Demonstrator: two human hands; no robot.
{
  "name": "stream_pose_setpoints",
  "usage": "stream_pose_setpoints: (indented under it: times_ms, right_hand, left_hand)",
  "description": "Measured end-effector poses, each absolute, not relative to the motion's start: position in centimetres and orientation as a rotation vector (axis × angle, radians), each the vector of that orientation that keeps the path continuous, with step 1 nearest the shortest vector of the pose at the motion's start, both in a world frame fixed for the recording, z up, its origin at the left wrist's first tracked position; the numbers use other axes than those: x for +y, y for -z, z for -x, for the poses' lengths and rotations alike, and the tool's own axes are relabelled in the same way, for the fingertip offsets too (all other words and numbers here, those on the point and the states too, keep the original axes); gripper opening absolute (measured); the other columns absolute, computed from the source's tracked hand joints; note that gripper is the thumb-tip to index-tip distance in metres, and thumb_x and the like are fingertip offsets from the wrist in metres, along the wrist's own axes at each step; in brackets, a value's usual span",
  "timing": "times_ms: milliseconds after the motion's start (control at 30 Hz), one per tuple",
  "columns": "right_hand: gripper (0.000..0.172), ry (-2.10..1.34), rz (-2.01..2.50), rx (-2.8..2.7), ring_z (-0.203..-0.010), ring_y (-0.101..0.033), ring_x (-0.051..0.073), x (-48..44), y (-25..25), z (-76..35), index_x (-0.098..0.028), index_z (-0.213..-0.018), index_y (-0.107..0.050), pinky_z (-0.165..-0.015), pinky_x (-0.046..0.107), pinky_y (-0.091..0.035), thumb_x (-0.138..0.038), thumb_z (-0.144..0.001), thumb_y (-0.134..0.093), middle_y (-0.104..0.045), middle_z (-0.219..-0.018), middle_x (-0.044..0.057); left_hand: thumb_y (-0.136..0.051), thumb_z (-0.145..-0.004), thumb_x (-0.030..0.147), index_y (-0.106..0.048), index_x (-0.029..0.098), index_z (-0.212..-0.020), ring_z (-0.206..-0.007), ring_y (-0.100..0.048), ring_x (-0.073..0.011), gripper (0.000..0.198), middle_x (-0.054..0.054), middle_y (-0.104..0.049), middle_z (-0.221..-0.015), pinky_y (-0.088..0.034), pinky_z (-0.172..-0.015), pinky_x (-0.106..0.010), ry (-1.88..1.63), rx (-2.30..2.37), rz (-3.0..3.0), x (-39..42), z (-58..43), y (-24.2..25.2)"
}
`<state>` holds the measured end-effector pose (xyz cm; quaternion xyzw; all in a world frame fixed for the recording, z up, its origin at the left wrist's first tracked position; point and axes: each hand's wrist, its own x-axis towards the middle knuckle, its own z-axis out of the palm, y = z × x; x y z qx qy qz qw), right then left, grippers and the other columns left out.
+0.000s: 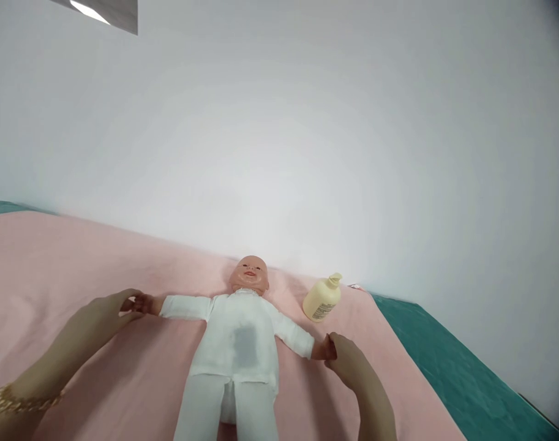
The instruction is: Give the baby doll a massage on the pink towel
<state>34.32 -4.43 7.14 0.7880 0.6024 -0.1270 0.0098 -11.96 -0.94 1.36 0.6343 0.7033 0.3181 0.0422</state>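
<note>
A baby doll [237,343] in white clothes lies on its back on a pink blanket [54,275], head toward the wall, arms stretched out to both sides. My left hand [111,309] pinches the doll's hand on the left side. A gold bracelet sits on that wrist. My right hand [346,358] is closed around the doll's other hand at the right. A cream lotion bottle [322,298] lies tilted on the blanket just beyond my right hand, next to the doll's head.
The pink blanket covers a teal surface [449,361] that shows along the right side and far left. A plain white wall [279,153] rises directly behind the doll's head.
</note>
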Motion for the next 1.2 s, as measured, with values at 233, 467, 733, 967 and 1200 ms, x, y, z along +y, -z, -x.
stream_pose_setpoints:
  times_ms: [233, 467, 733, 967, 1200]
  right_hand:
    - [0.017, 0.444, -2.562, 2.042, -0.083, -0.061, 0.018, -6.9, -10.1, -31.9, -0.02, -0.09, -0.051, -0.066, 0.026, -0.037, -0.004, -0.089, -0.046, -0.066, -0.096, 0.004]
    - [0.013, 0.367, -2.434, 2.416, -0.071, -0.058, 0.017, -8.8, -11.3, -28.3, -0.023, -0.082, -0.047, -0.065, 0.026, -0.042, -0.02, -0.093, -0.042, -0.061, -0.081, 0.0]
    - [0.04, 0.493, -2.095, 2.777, -0.098, -0.065, 0.021, -8.2, -9.5, -23.9, -0.024, -0.121, -0.063, -0.086, 0.031, -0.049, -0.007, -0.085, -0.056, -0.07, -0.108, 0.002]
    - [0.041, 0.341, -1.905, 2.876, -0.103, -0.065, 0.023, -7.6, -7.5, -22.9, -0.02, -0.121, -0.066, -0.09, 0.031, -0.048, -0.002, -0.087, -0.054, -0.071, -0.112, 0.004]
    - [0.036, 0.318, -1.842, 2.84, -0.102, -0.065, 0.024, -7.4, -6.6, -21.8, -0.017, -0.118, -0.067, -0.09, 0.033, -0.049, -0.002, -0.088, -0.053, -0.071, -0.111, 0.006]
  left_hand:
    - [-0.042, -0.091, 0.046, -0.07, 0.028, -0.118, -0.091, -0.074, -0.0287, 0.043, 0.0, -0.077, -0.111, -0.056, -0.072, -0.034, -1.059, 2.115, -1.937, -1.3, 10.9, -3.3]
    - [-0.048, -0.096, 0.039, -0.068, 0.03, -0.118, -0.091, -0.074, -0.0237, 0.031, -0.002, -0.077, -0.106, -0.057, -0.069, -0.029, -1.529, 1.859, -2.362, -3.1, 6.8, -3.2]
    - [-0.056, -0.097, 0.03, -0.062, 0.027, -0.115, -0.084, -0.073, -0.0182, 0.02, -0.001, -0.078, -0.098, -0.059, -0.074, -0.027, -1.752, 1.293, -2.624, -4.6, 2.3, -3.4]
    - [-0.05, -0.1, 0.023, -0.061, 0.02, -0.11, -0.091, -0.075, -0.0146, 0.016, -0.003, -0.078, -0.101, -0.058, -0.086, -0.026, -1.735, 0.99, -2.822, -5.1, -0.4, -2.6]
    - [-0.04, -0.104, 0.024, -0.06, 0.021, -0.109, -0.089, -0.075, -0.0127, 0.021, 0.0, -0.079, -0.096, -0.057, -0.085, -0.023, -1.682, 0.914, -2.828, -5.3, -1.2, -3.0]
